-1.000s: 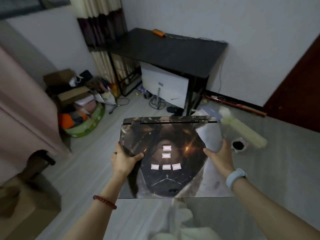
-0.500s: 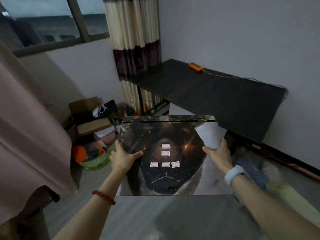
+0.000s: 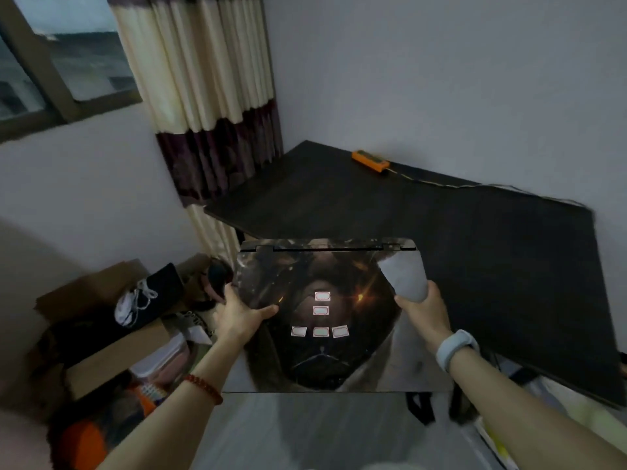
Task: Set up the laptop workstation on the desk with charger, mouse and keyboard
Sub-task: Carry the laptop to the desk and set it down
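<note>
- Laptop (image 3: 325, 317), lid shut, is being carried flat in the air just short of the desk (image 3: 441, 239), its far edge overlapping the desk's near edge.
- It is being gripped at both sides: left hand (image 3: 237, 315) clamped on one edge, right hand (image 3: 424, 312) on the other.
- Nothing is being set down yet; only an orange power strip (image 3: 370, 160) is lying at the desk's back edge.
- Charger, mouse and keyboard are not being shown anywhere.
- Fingers under the laptop are being hidden, and the clutter left of the desk is blurred.
</note>
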Available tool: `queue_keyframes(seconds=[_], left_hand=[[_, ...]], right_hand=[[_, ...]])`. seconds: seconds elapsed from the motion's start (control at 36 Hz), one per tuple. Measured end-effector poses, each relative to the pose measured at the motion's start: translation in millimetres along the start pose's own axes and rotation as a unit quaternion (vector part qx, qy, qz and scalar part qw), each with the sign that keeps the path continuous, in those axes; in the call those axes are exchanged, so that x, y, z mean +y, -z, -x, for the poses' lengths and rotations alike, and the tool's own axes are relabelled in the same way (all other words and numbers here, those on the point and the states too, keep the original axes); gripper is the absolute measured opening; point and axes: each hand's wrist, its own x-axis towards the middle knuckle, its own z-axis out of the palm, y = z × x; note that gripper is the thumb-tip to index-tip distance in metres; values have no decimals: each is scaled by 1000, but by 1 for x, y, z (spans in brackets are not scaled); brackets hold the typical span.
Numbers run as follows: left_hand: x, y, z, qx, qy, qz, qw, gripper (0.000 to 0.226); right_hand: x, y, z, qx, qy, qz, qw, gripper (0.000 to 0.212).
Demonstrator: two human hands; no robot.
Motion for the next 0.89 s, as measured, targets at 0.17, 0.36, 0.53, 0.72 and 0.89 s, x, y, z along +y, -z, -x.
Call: queue_keyframes(seconds=[0.17, 0.36, 0.53, 0.72, 0.89], left_hand=[[57, -39, -105, -51, -23, -34, 998, 99], [132, -114, -228, -117, -16, -37, 992, 96], [193, -188, -314, -180, 9, -66, 981, 93], [258, -277, -387, -262, 29, -103, 959, 98], [296, -333, -417, -310, 15, -127, 942, 97]], right_hand=[[-26, -16, -88, 46, -42, -22, 998, 64], [-44, -30, -231, 84, -105, -29, 990, 62], [-57, -22, -329, 95, -182, -49, 977, 64], [-60, 3, -418, 123, -247, -62, 959, 74], [-51, 21, -457, 154, -277, -77, 945, 71]])
